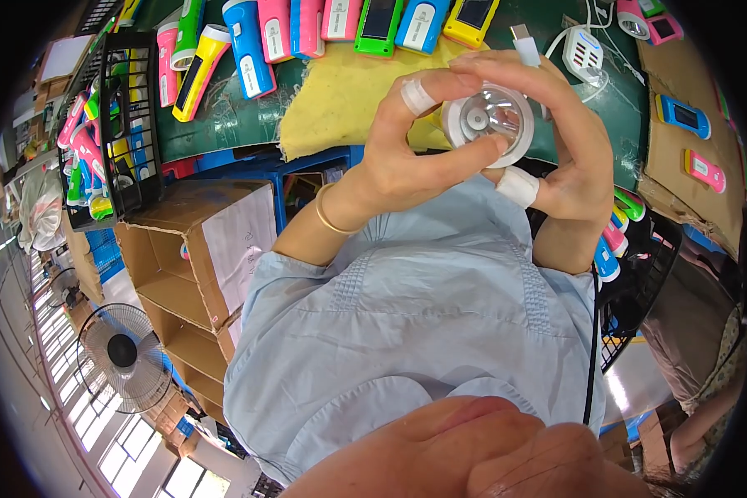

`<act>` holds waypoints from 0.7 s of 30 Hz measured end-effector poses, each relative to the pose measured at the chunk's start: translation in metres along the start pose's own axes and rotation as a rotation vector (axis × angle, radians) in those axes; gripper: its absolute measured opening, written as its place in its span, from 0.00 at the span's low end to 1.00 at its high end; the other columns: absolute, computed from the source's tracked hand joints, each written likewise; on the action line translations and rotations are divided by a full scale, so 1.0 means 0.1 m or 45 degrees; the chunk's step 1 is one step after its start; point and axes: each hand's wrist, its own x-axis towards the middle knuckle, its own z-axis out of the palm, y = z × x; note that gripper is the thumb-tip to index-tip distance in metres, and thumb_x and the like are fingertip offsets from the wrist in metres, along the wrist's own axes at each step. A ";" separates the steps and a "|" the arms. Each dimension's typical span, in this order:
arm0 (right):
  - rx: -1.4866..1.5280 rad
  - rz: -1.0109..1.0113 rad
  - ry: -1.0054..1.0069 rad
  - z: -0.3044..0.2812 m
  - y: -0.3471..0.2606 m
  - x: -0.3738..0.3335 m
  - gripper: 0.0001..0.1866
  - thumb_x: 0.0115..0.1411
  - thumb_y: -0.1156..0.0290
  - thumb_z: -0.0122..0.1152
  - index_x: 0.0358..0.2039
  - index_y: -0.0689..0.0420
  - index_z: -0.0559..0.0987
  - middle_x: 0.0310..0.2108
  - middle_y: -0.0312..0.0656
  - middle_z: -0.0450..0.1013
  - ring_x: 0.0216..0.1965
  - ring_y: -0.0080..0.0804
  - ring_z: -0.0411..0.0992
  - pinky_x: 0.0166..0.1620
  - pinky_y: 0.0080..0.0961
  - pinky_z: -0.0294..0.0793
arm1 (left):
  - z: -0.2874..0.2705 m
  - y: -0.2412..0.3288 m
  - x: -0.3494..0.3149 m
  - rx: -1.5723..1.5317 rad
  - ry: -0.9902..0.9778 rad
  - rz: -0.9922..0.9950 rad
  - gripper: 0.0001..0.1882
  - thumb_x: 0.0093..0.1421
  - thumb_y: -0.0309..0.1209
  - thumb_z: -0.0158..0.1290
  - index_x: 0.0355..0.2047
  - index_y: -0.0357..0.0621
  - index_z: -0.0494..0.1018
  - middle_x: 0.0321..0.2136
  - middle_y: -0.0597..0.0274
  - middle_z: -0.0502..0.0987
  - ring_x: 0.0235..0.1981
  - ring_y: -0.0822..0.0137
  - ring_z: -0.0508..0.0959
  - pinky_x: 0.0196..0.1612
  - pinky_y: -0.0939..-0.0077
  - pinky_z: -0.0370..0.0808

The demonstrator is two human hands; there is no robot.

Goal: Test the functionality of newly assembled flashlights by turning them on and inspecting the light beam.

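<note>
A flashlight with a clear lens and shiny reflector faces up between my hands, above the table's near edge. My left hand is closed on its white rim, with the thumb laid across the front. From the other side my right hand curls round it; its fingers hide the flashlight's body. White tape wraps a finger of the left hand and the thumb of the right. Just beyond the right fingers, a white USB plug sticks up; what holds it is hidden. Under the hands lies a yellow cloth.
Several coloured flashlights line the green table. A white multi-port USB charger with cables sits at the right. Black baskets of flashlights stand left and lower right. Cardboard bears more at the right; a cardboard shelf and fan stand left.
</note>
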 end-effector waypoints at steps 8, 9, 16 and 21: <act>-0.109 -0.009 0.054 -0.06 -0.14 0.01 0.33 0.36 0.73 0.66 0.48 0.57 0.70 0.45 0.41 0.70 0.47 0.43 0.67 0.52 0.33 0.64 | 0.00 0.11 0.06 -0.232 0.116 -0.247 0.23 0.42 0.21 0.63 0.41 0.38 0.69 0.42 0.53 0.69 0.41 0.60 0.73 0.44 0.68 0.71; -0.127 -0.053 -0.026 -0.03 -0.09 0.05 0.34 0.37 0.72 0.66 0.50 0.56 0.69 0.47 0.42 0.69 0.49 0.45 0.66 0.55 0.36 0.60 | -0.03 0.10 -0.04 -0.394 0.116 -0.464 0.25 0.43 0.21 0.63 0.42 0.38 0.66 0.40 0.54 0.71 0.41 0.62 0.74 0.45 0.68 0.71; -0.409 -0.151 0.357 0.05 -0.09 0.05 0.33 0.33 0.62 0.74 0.41 0.57 0.72 0.31 0.40 0.70 0.31 0.40 0.65 0.36 0.31 0.64 | -0.01 0.02 -0.02 -0.012 0.016 -0.034 0.19 0.38 0.16 0.60 0.34 0.43 0.76 0.48 0.48 0.58 0.46 0.46 0.68 0.43 0.62 0.76; -0.256 -0.147 0.254 -0.01 -0.20 -0.03 0.33 0.34 0.66 0.73 0.43 0.56 0.70 0.37 0.42 0.70 0.37 0.43 0.66 0.39 0.33 0.67 | 0.02 0.10 -0.08 -0.013 0.005 -0.007 0.20 0.40 0.17 0.62 0.36 0.44 0.75 0.48 0.49 0.57 0.49 0.47 0.66 0.48 0.63 0.73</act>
